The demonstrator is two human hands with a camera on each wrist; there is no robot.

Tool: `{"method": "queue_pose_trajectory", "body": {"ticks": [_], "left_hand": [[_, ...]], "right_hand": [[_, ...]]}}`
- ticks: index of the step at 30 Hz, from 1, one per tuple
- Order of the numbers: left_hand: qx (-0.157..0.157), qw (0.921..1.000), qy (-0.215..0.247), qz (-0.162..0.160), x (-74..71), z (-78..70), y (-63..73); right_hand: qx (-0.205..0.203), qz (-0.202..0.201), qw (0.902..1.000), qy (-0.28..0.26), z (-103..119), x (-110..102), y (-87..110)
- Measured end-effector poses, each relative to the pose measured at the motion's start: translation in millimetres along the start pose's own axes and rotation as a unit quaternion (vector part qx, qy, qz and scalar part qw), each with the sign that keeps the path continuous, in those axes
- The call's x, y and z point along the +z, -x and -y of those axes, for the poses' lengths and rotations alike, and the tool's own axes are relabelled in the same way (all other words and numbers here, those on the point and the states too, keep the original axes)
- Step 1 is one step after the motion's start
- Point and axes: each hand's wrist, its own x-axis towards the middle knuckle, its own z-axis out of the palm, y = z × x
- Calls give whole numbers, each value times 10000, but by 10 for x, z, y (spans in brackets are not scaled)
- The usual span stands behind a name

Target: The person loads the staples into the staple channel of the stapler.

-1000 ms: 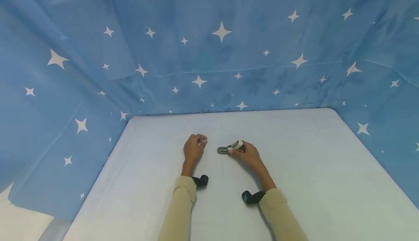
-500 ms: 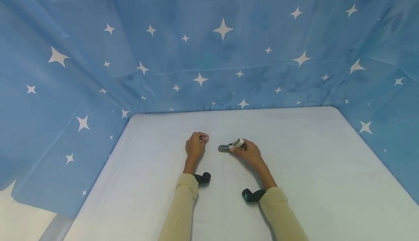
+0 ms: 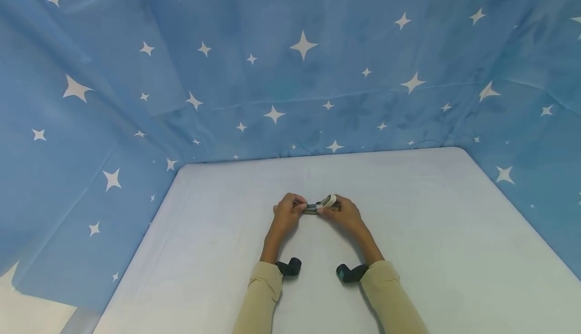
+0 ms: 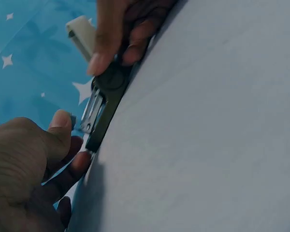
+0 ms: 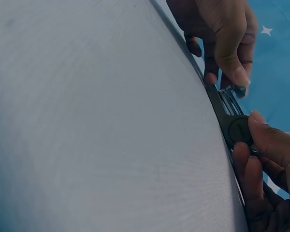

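Note:
A small dark stapler (image 4: pixel 111 81) lies with its cream top arm (image 4: pixel 81 35) swung up and its metal staple channel (image 4: pixel 93 112) exposed. My right hand (image 3: pixel 346 215) grips it at the round hinge end, thumb on one side and fingers on the other. My left hand (image 3: pixel 287 215) is at the other end, over the channel's tip. Between its thumb and fingers it pinches a small grey strip of staples (image 4: pixel 73 120), mostly covered by the thumb. A left fingertip is right at the end of the stapler's base.
Both hands are over the middle of a white-covered table (image 3: pixel 218 233). A blue curtain with white stars (image 3: pixel 290 87) hangs behind and along the sides. Each wrist wears a black camera mount, such as the left camera (image 3: pixel 292 267).
My left hand has moved right and slightly toward me, from apart to the stapler's end, bringing the staples with it. My right hand has kept its grip on the stapler in place.

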Motion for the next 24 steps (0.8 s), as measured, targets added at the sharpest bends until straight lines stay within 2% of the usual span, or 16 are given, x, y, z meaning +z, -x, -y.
{"method": "queue_pose_trajectory", "body": {"ticks": [3,7,15,24], "left_hand": [[189,9994,-227,-167,50,-35,18],[215,9982,-398,-387,101,-58,12],[100,9947,-944,-400,170,-77,-8],[73,9953,-804,-527,225,-91,13]], "right_hand": [[-34,-2,10000,23,13,7,-7],[-11,-48,10000,81,19,11,-5],[-36,-51,9998,202,16,28,-8],[-27,-67,9998,172,-20,20,-15]]}}
